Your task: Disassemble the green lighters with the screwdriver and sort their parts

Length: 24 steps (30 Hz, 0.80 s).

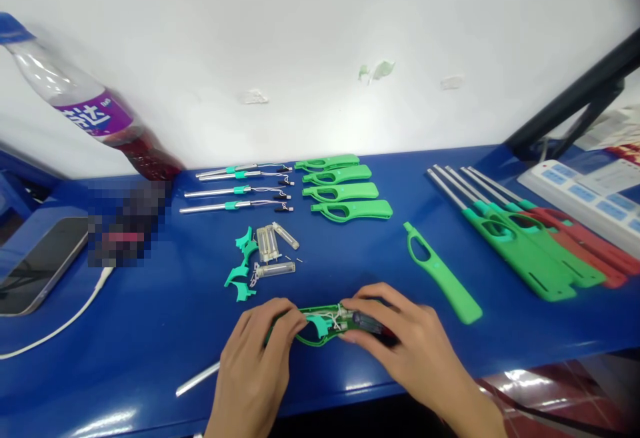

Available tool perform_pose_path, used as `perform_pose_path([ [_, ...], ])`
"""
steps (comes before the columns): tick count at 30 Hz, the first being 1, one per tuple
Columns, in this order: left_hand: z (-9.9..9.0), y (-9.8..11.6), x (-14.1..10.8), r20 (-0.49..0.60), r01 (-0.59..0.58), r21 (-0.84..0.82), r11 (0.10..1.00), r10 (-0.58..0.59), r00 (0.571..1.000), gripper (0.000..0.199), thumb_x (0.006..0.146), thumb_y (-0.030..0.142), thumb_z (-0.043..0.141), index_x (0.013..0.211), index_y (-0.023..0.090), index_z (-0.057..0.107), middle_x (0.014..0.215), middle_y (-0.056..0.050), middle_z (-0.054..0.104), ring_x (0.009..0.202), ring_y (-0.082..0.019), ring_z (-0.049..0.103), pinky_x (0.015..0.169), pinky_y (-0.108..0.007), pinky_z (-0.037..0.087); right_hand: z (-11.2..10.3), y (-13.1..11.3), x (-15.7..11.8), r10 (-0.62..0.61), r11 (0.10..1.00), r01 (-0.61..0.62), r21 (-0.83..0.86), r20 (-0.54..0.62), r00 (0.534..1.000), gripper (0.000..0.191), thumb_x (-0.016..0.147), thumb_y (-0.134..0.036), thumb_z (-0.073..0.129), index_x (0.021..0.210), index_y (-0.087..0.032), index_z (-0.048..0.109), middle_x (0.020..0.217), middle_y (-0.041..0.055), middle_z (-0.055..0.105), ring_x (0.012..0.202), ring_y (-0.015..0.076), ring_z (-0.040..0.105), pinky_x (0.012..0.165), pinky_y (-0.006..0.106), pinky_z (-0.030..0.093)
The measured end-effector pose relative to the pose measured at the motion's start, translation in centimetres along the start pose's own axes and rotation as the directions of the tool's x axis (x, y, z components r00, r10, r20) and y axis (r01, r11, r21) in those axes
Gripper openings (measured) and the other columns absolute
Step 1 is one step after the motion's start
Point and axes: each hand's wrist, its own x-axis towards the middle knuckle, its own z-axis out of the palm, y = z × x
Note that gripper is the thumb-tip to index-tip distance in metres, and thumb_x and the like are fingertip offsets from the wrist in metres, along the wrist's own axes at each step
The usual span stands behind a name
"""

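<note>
Low in the middle, an opened green lighter shell (311, 339) lies between my two hands, with white wires and a teal trigger (320, 325) inside it. My left hand (260, 351) is closed round its left end; a silver tube (197, 379) sticks out to the left beneath that hand. My right hand (400, 331) pinches the other end with thumb and fingers. Under my right palm shows a dark, partly red piece (373, 325), mostly hidden. A loose green shell half (445, 278) lies to the right. Loose teal triggers (243, 271) and clear fuel tanks (275, 269) lie beyond my left hand.
Silver tubes with wires (215, 208) and several green shell halves (353, 210) line the wall. Assembled green lighters (530, 258) and red ones (595, 238) lie at right beside a power strip (585, 191). At left are a bottle (93, 111), a phone (40, 265) and a white cable (65, 338).
</note>
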Motion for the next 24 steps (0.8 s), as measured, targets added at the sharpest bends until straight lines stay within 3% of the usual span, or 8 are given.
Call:
perform_pose_path([
  [6, -0.7, 0.3, 0.2, -0.091, 0.062, -0.089, 0.994, -0.070, 0.993, 0.019, 0.105, 0.001, 0.056, 0.109, 0.018, 0.065, 0.108, -0.007, 0.069, 0.112, -0.020, 0.068, 0.098, -0.034, 0.054, 0.0, 0.0, 0.0, 0.004, 1.000, -0.004, 0.009, 0.006, 1.000, 0.025, 0.103, -0.045, 0.066, 0.123, -0.032, 0.074, 0.117, 0.0027, 0.075, 0.084, 0.0161, 0.079, 0.071, 0.027, 0.061],
  [11, -1.1, 0.3, 0.5, -0.249, 0.245, -0.057, 0.968, -0.252, 0.935, 0.020, 0.100, 0.002, 0.066, 0.111, 0.019, 0.069, 0.106, -0.006, 0.070, 0.105, -0.021, 0.068, 0.095, -0.038, 0.055, 0.0, 0.1, -0.3, 0.032, 0.999, -0.033, 0.038, 0.022, 0.999, 0.024, 0.106, -0.041, 0.063, 0.126, -0.034, 0.074, 0.124, 0.0022, 0.074, 0.079, 0.0142, 0.077, 0.071, 0.028, 0.061],
  [14, -1.0, 0.3, 0.7, -0.278, 0.219, -0.007, 0.976, -0.212, 0.937, 0.023, 0.098, 0.002, 0.068, 0.115, 0.017, 0.072, 0.108, -0.007, 0.070, 0.106, -0.023, 0.067, 0.094, -0.040, 0.055, 0.0, 0.1, -0.4, 0.056, 0.995, -0.059, 0.079, 0.038, 0.998, 0.024, 0.107, -0.036, 0.061, 0.126, -0.036, 0.074, 0.128, 0.0012, 0.073, 0.080, 0.0138, 0.077, 0.072, 0.028, 0.061],
  [19, -0.5, 1.7, 1.0, -0.201, 0.057, -0.009, 0.998, -0.058, 0.978, 0.033, 0.094, -0.007, 0.066, 0.121, 0.012, 0.072, 0.109, -0.010, 0.069, 0.111, -0.025, 0.062, 0.096, -0.042, 0.052, -0.2, 0.2, -0.2, 0.092, 0.980, -0.100, 0.170, 0.060, 0.994, 0.026, 0.105, -0.031, 0.061, 0.125, -0.036, 0.077, 0.126, 0.0005, 0.074, 0.091, 0.0161, 0.078, 0.079, 0.028, 0.063],
  [24, 0.9, 3.4, 1.3, -0.054, 0.060, -0.095, 0.994, -0.065, 0.996, 0.028, 0.100, -0.001, 0.062, 0.122, 0.013, 0.070, 0.113, -0.011, 0.067, 0.108, -0.026, 0.056, 0.095, -0.044, 0.049, -0.5, 0.2, 0.1, 0.123, 0.948, -0.137, 0.287, 0.067, 0.990, 0.027, 0.104, -0.030, 0.062, 0.124, -0.037, 0.079, 0.120, 0.0003, 0.075, 0.098, 0.0156, 0.077, 0.083, 0.024, 0.062],
])
